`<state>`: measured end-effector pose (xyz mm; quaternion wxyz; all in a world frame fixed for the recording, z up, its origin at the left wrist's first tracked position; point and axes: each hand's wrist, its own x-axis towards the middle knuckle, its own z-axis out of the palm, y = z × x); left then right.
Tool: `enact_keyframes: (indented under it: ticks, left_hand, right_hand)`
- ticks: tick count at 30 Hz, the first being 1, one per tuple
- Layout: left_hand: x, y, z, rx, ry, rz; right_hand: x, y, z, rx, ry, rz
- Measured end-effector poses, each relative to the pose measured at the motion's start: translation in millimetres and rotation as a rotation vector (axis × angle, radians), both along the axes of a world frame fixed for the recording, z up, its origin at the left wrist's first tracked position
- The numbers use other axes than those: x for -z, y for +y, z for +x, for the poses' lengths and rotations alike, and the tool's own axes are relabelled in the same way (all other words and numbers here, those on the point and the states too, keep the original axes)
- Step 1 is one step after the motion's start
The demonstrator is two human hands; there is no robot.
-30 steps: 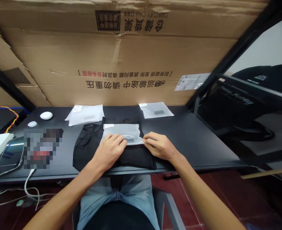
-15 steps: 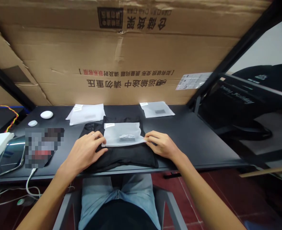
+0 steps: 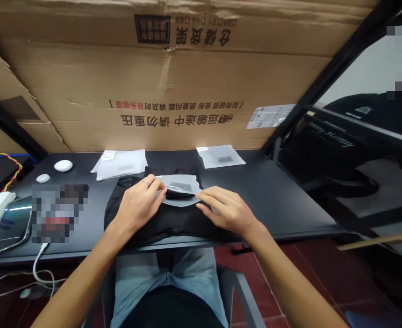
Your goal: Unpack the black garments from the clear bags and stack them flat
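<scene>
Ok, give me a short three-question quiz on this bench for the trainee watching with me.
1. True or false: both hands touch the frosted bag lying on the black garment.
2. How many other frosted bag lots lie behind it on the table?
3. Which hand wears a ring: A left hand, B right hand?

Key: 1 true. 2 two, the stack and the single bag. 3 A.

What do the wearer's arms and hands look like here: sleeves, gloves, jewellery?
Both forearms are bare to the frame edge, with no sleeves showing. No gloves, no watch or wristband. The left hand wears a thin silver-coloured ring on one finger. The right hand shows no ring.
</scene>
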<state>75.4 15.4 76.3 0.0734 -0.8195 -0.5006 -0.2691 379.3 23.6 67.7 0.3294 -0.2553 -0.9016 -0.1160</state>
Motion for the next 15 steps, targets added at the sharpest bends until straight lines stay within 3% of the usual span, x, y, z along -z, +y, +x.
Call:
enact_keyframes:
  ticks: [3, 5, 11, 13, 15]
  left_hand:
    - [-2.1, 5, 5, -0.038, -0.029, 0.063]
    - [-2.4, 7, 7, -0.039, -0.038, 0.08]
    - [-2.6, 0, 13, -0.018, -0.038, -0.007]
    - [-2.5, -4, 14, -0.1, -0.071, -0.085]
    - [-2.1, -6, 11, -0.274, -0.116, -0.199]
  right_hand:
    - [-3.7, -4, -27, -0.07, -0.124, 0.094]
    - [-1.8, -3, -46, -0.044, -0.22, 0.126]
    - [5.7, 2, -81, 0.271, -0.411, -0.132]
    - [5.7, 1, -86, 0.32, -0.489, -0.2]
    - [4.6, 1, -88, 0.346, -0.556, -0.215]
